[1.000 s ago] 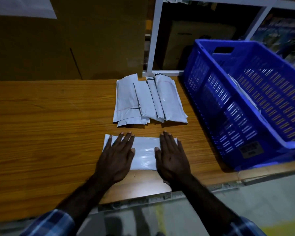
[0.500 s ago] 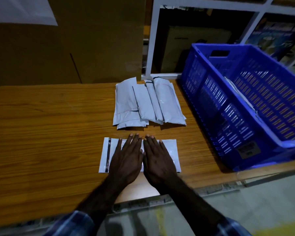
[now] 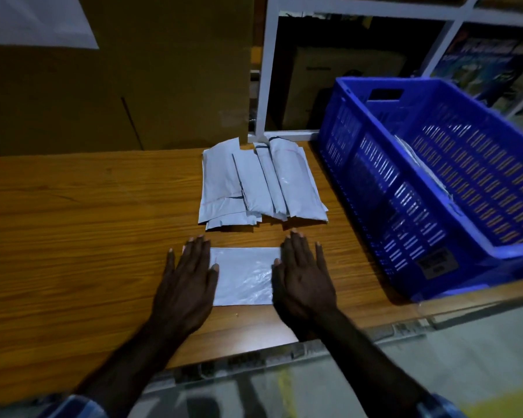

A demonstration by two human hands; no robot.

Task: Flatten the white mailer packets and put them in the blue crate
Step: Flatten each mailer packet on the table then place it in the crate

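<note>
Both hands lie flat w/ straight fingers, gripping nothing. The left hand (image 3: pixel 184 282) and right hand (image 3: pixel 303 277) press the two ends of one flat white plastic mailer packet (image 3: pixel 243 276) on the brown wooden table (image 3: pixel 73 236), near the front edge.

What could go wrong:
- The packet looks slippery, so a hard push could slide it off the edge.
- The pile of puffy white mailer packets (image 3: pixel 260 185) sits just behind; a bump could scatter it.
- The big blue plastic crate (image 3: pixel 435 188) hangs over the table edge & could tip.

Wooden table (image 3: pixel 73 236) bears mailer packets (image 3: pixel 260 182), one flat packet (image 3: pixel 243 277), blue crate (image 3: pixel 435 188).
</note>
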